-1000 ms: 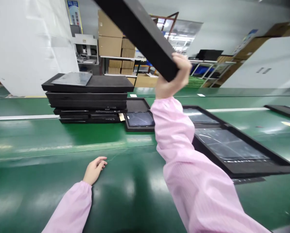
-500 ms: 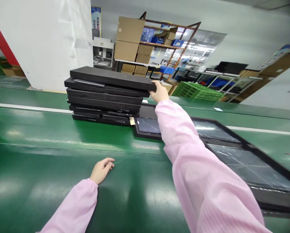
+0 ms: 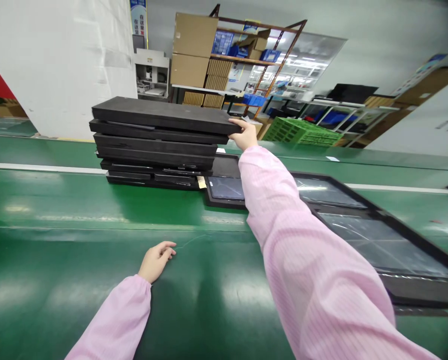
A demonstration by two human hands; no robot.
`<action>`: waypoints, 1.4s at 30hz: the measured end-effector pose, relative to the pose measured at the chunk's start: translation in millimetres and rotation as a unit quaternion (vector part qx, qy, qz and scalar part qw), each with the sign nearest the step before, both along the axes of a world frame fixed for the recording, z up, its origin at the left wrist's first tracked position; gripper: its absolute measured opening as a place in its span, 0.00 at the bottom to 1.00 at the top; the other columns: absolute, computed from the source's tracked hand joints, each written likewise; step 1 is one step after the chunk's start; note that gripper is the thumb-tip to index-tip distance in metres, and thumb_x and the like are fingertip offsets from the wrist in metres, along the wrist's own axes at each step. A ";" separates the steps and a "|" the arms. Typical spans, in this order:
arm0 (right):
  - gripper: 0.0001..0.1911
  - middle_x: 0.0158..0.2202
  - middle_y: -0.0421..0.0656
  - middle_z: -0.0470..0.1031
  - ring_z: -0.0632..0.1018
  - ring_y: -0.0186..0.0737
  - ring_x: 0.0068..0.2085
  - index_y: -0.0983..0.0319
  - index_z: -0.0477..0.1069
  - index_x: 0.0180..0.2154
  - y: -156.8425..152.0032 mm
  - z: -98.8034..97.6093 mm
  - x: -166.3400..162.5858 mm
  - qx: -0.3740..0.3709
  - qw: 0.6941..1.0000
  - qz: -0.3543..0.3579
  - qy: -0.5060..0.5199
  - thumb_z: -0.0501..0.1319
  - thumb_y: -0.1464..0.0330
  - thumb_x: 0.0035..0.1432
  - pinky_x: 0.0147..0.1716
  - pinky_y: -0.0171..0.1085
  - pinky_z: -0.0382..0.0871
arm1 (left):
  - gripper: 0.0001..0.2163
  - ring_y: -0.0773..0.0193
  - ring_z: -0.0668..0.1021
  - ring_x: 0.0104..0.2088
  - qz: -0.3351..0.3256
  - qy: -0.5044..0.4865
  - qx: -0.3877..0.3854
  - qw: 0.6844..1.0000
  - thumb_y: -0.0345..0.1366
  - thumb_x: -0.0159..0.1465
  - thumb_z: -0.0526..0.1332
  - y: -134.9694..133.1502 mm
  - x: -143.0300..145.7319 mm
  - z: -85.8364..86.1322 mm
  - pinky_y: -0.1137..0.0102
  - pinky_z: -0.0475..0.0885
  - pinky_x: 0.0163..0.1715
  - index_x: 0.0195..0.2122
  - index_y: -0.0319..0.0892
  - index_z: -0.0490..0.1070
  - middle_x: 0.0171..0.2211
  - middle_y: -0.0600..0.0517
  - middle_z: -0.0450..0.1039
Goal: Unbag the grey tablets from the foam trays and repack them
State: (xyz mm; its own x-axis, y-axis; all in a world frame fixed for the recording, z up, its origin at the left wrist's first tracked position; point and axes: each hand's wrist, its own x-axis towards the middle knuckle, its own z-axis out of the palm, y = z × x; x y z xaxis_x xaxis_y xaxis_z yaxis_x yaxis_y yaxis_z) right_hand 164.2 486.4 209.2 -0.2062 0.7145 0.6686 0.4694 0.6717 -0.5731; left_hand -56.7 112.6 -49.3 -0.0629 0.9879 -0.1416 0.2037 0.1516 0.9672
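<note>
Several flat black trays (image 3: pixel 152 145) are stacked on the green work surface (image 3: pixel 204 310), their edges uneven. The uppermost black tray (image 3: pixel 163 114) overhangs the stack to the right. My right hand (image 3: pixel 244 134) grips its right end, fingers on the upper edge; the part of the hand below the edge is partly hidden. My left hand (image 3: pixel 156 261) lies on the green surface in front of the stack, holding nothing I can see, its fingers loosely bent and apart. A thin pale line on the surface starts near its fingertips.
Right of the stack lie black trays with film-covered panels, a small one (image 3: pixel 226 202) and a large one (image 3: pixel 419 291), partly behind my right arm. Beyond the surface are green plastic crates (image 3: pixel 302 131), a rack with blue bins (image 3: pixel 222 42) and cardboard boxes (image 3: pixel 193 35).
The uppermost tray has shifted a little to the left on the stack, with my right hand still at its end. My left hand has stayed in place. The view has tilted slightly.
</note>
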 end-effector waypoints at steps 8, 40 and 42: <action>0.33 0.50 0.46 0.76 0.73 0.47 0.55 0.66 0.74 0.50 -13.7 12.4 -11.5 0.012 0.996 -0.077 -0.049 0.56 0.82 0.39 0.60 0.44 0.63 | 0.19 0.59 0.77 0.36 -0.008 0.002 -0.002 1.000 0.45 0.62 0.53 -2.2 -2.2 1.1 0.64 0.71 0.41 0.47 0.39 0.72 0.38 0.45 0.78; 0.30 0.61 0.54 0.60 0.60 0.47 0.64 0.65 0.53 0.63 -159.7 -56.2 63.4 0.110 0.950 -0.264 -0.121 0.49 0.57 0.64 0.62 0.51 0.55 | 0.22 0.55 0.78 0.39 0.010 0.003 -0.001 1.000 0.51 0.59 0.56 -1.7 -7.9 2.9 0.62 0.75 0.39 0.46 0.39 0.73 0.40 0.44 0.78; 0.29 0.63 0.55 0.57 0.57 0.52 0.65 0.62 0.56 0.63 -215.3 -84.4 101.6 0.096 0.900 -0.384 -0.183 0.51 0.59 0.63 0.61 0.55 0.55 | 0.23 0.53 0.78 0.43 0.056 -0.015 0.014 0.998 0.52 0.57 0.58 -2.9 -10.7 -0.1 0.62 0.77 0.38 0.45 0.39 0.73 0.43 0.43 0.77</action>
State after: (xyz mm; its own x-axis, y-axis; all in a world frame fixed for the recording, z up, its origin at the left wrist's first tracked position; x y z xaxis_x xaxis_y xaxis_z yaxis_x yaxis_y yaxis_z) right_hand 265.8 271.1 124.7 0.0675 0.6187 0.7827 0.9712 0.1389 -0.1935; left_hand -67.4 109.7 -49.4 -0.1699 0.9785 -0.1172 0.1574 0.1443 0.9769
